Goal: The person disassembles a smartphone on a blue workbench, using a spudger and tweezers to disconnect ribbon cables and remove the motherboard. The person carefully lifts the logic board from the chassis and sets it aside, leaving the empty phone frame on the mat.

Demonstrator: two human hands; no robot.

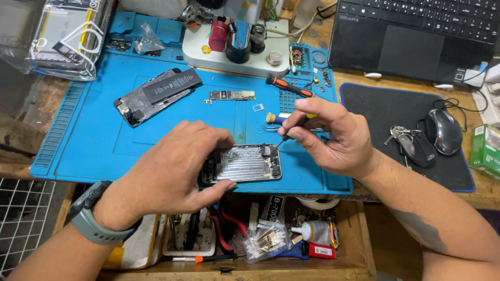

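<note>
1. The left hand [177,166] grips an opened phone chassis [244,163], thumb under the near edge and fingers curled over the far edge; it lies at the front edge of the blue work mat [78,151].
2. The right hand [328,135] is closed around a slim screwdriver [291,129], pinched between thumb and fingertips, with its tip at the chassis's upper right corner.
3. The left hand covers the chassis's left end, so that part is hidden.
4. Behind the hands on the mat lie a second phone part with a black battery [156,95], a narrow bare circuit board [233,96] and a small square frame [258,107], all well apart from the chassis.
5. An orange-and-black screwdriver [288,86] lies just beyond the right hand; a blue-handled tool [276,118] sits partly behind its fingers.
6. A microscope base [234,49], white and flat, stands at the mat's far edge.
7. To the right, a black mouse pad [385,112] carries a mouse [444,131] and keys [406,140]; a laptop [416,31] sits behind it.
8. Below the mat, an open wooden drawer [359,244] holds pliers, a glue bottle and small bagged parts.
9. The chassis interior looks metallic and silvery; the mat is matte and ridged along its left side.
</note>
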